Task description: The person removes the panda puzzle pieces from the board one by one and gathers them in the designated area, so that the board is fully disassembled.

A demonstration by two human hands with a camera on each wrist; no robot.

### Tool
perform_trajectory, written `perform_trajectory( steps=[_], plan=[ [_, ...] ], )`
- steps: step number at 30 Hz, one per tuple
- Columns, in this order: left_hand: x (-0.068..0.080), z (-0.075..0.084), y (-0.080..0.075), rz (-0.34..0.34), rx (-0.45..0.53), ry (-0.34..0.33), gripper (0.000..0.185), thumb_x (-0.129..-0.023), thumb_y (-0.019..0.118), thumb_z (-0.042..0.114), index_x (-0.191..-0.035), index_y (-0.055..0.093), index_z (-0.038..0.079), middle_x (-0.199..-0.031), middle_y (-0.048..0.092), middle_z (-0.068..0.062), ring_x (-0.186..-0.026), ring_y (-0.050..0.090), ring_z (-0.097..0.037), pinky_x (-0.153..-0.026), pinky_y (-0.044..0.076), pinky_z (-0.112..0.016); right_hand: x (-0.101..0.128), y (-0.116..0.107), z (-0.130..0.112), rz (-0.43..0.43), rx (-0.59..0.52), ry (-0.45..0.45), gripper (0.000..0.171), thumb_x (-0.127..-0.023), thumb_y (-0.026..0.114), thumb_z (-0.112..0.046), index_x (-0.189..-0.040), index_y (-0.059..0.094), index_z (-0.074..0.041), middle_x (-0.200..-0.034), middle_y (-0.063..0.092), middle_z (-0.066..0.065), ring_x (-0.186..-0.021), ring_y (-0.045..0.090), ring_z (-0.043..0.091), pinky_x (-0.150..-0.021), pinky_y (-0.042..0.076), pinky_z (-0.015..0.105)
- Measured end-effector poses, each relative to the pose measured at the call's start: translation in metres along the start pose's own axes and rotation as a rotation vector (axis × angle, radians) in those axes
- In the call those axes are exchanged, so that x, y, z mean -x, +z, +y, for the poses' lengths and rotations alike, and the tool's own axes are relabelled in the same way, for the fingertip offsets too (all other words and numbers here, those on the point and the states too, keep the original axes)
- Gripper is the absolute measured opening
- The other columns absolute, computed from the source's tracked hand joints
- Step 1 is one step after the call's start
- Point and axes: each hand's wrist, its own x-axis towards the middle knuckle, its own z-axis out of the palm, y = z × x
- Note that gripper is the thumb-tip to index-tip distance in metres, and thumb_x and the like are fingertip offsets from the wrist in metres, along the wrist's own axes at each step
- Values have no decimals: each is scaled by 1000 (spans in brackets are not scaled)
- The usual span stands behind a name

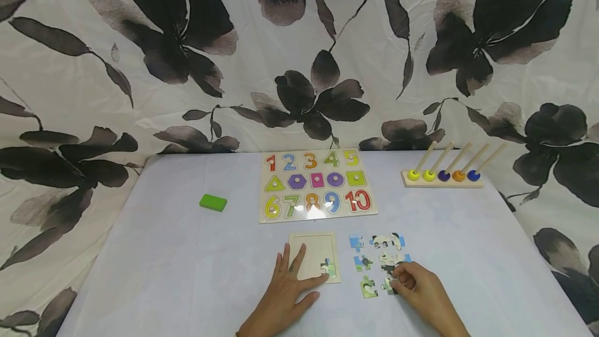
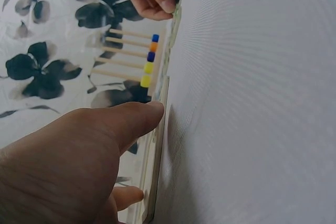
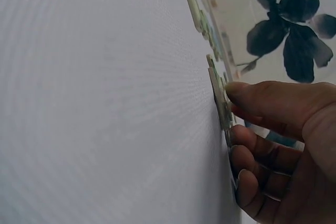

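A small wooden puzzle tray (image 1: 312, 254) lies on the table with one jigsaw piece (image 1: 329, 268) set in its lower right corner. My left hand (image 1: 292, 269) rests flat on the tray's left part with straight fingers; its thumb (image 2: 134, 119) lies by the tray's edge (image 2: 161, 114). To the right of the tray lie several loose jigsaw pieces (image 1: 381, 242). My right hand (image 1: 398, 281) pinches the nearest loose piece (image 1: 388, 285) at its edge. In the right wrist view the thumb (image 3: 262, 100) presses that piece (image 3: 219, 95) while the other fingers curl under it.
A number and shape peg board (image 1: 315, 183) lies behind the tray. A green block (image 1: 212, 202) sits at the left. A wooden stacker (image 1: 442, 176) with coloured beads stands at the back right. A flowered cloth (image 1: 299, 56) hangs behind the white table (image 1: 178, 264).
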Motion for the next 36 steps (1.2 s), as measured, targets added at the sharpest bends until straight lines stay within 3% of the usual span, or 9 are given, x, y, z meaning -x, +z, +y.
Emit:
perform_trajectory(
  steps=[7, 12, 18, 25, 28, 36],
  plan=[
    [-1, 0, 0, -25, 8, -18, 34, -91, 59, 42, -125, 60, 46, -160, 12, -13, -143, -8, -47, -112, 1, -64, 0, 0, -1, 49, 3, -44, 16, -78, 77, -7, -86, 66, -17, -73, 56, -11, -63, 48, -1, -57, 44, 21],
    [0, -1, 1, -21, 6, 8, 33, -92, 58, 45, -124, 60, 46, -160, 14, -14, -143, -8, -48, -112, 3, -65, -4, 1, -15, 83, -16, -98, 16, -80, 76, -7, -88, 68, -18, -73, 55, -14, -64, 47, -1, -55, 42, 20],
    [2, -1, -1, -8, 2, 43, 31, -91, 58, 46, -122, 63, 45, -159, 17, -16, -142, -6, -50, -111, 4, -66, -17, 13, -41, -22, -63, -194, 18, -82, 74, -8, -98, 70, -15, -87, 63, -10, -74, 54, 1, -60, 48, 21],
    [2, -2, -1, -3, 5, 67, 31, -92, 55, 48, -122, 63, 44, -158, 19, -17, -141, -5, -53, -110, 5, -67, -31, 35, -63, -112, -27, -353, 22, -82, 75, -13, -104, 70, -14, -103, 66, -10, -93, 59, 10, -79, 52, 30],
    [2, -3, 0, 9, 2, 87, 30, -93, 55, 48, -121, 64, 44, -158, 19, -18, -140, -4, -54, -110, 6, -68, -37, 44, -68, -124, 17, -402, 25, -82, 75, -13, -106, 70, -13, -104, 65, -9, -94, 59, 10, -81, 52, 32],
    [3, -5, -1, 31, 4, 114, 29, -93, 55, 47, -119, 66, 42, -157, 21, -19, -139, -1, -56, -108, 8, -69, -44, 53, -75, -154, 140, -418, 30, -79, 76, -15, -108, 71, -9, -100, 60, -5, -90, 53, 9, -80, 50, 32]
  ],
)
